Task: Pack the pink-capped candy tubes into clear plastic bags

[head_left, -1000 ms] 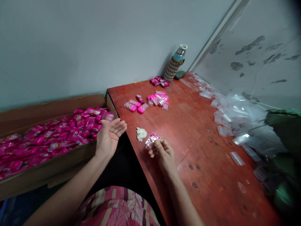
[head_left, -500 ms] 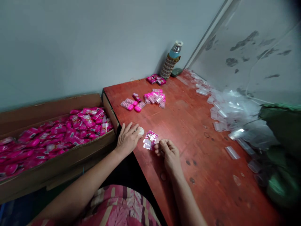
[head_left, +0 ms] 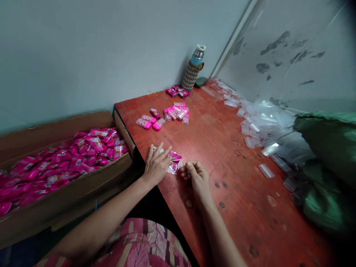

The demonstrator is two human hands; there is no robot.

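A small pink printed clear-plastic wrapper (head_left: 175,161) lies near the table's left edge, between my hands. My left hand (head_left: 156,167) rests with its fingers spread, the fingertips on the wrapper's left side. A small white lump (head_left: 158,150) shows partly behind those fingers; what it is I cannot tell. At the wrapper's right edge, my right hand (head_left: 198,180) is closed in a pinch, thumb against curled fingers. Farther back lie clear containers of pink balls with pink caps (head_left: 157,123), and another cluster of such containers (head_left: 178,112).
A cardboard box (head_left: 111,163) full of pink wrapped packs (head_left: 83,152) stands left of the red table (head_left: 222,148). Loose clear plastic containers (head_left: 261,126) and a green sack (head_left: 325,148) line the right side. A bottle in a knitted cover (head_left: 191,72) stands by the wall.
My left hand has slid right, off the white lump and onto the wrapper. The right hand stays by the wrapper's right edge. The whole view has shifted slightly.
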